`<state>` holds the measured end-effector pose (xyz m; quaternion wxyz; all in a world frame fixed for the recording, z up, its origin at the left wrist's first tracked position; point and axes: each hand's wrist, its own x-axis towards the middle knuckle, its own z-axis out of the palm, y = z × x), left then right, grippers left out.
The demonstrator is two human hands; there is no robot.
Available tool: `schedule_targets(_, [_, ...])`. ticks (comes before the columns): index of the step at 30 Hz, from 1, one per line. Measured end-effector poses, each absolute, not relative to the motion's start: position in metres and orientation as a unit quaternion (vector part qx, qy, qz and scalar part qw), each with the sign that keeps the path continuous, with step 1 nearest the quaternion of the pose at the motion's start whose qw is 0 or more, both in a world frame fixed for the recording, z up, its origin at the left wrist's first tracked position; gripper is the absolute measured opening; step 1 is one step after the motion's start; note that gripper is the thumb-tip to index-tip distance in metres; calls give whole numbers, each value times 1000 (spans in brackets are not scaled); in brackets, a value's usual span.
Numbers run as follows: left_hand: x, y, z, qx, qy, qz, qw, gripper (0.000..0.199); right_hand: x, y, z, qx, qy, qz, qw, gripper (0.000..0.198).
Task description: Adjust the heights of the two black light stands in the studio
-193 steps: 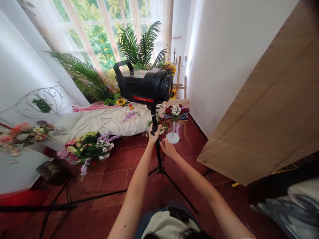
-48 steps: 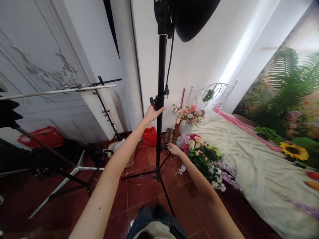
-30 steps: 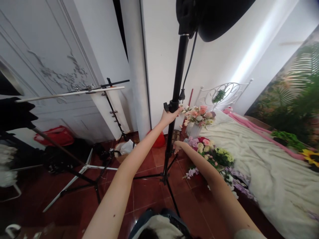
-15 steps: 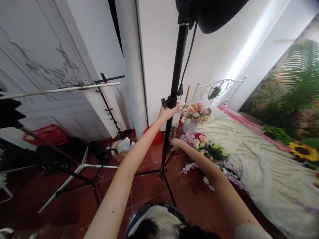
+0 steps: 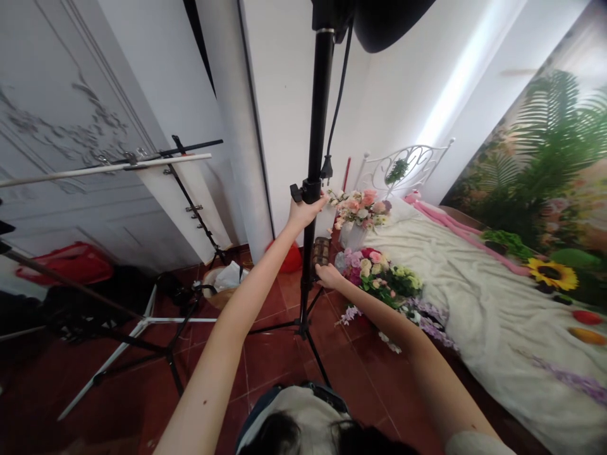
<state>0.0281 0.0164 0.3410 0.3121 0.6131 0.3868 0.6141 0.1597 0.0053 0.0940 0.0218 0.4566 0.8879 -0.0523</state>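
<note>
A black light stand (image 5: pixel 320 107) rises upright before me, a dark lamp head (image 5: pixel 391 22) at its top. My left hand (image 5: pixel 306 213) is wrapped around the pole just under a black collar with a clamp knob (image 5: pixel 296 193). Lower down, my right hand (image 5: pixel 329 277) is closed at the right side of the pole; its fingertips are partly hidden, and a small knob there cannot be made out. A power cable with a black plug (image 5: pixel 327 167) hangs beside the pole. The tripod legs (image 5: pixel 317 354) are spread on the red tiles.
To the right, a white-sheeted bed (image 5: pixel 427 253) has artificial flowers (image 5: pixel 374 272) beside it and a sunflower (image 5: pixel 552 273) on it. Leftward are another stand with white legs (image 5: pixel 142 325), a crossbar (image 5: pixel 104 169), a red bag (image 5: pixel 66 262) and a basket (image 5: pixel 218 287).
My view has shifted slightly to the right, so the scene sits farther left. Both hands stay on the stand, at about the same heights on the pole.
</note>
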Motion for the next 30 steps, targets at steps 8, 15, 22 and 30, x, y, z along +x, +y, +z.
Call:
schedule_targets(8, [28, 14, 342, 620, 394, 606, 307, 19, 151, 23, 102, 415, 903, -78, 72, 42])
schedule_targets(15, [28, 13, 342, 621, 389, 607, 308, 17, 155, 8, 78, 384, 923, -6, 23, 23])
schedule_targets(22, [28, 13, 343, 619, 392, 607, 308, 17, 156, -40, 25, 577, 798, -16, -176, 23])
schedule_targets(30, [27, 14, 341, 616, 393, 609, 309, 17, 158, -6, 26, 669, 620, -359, -201, 44])
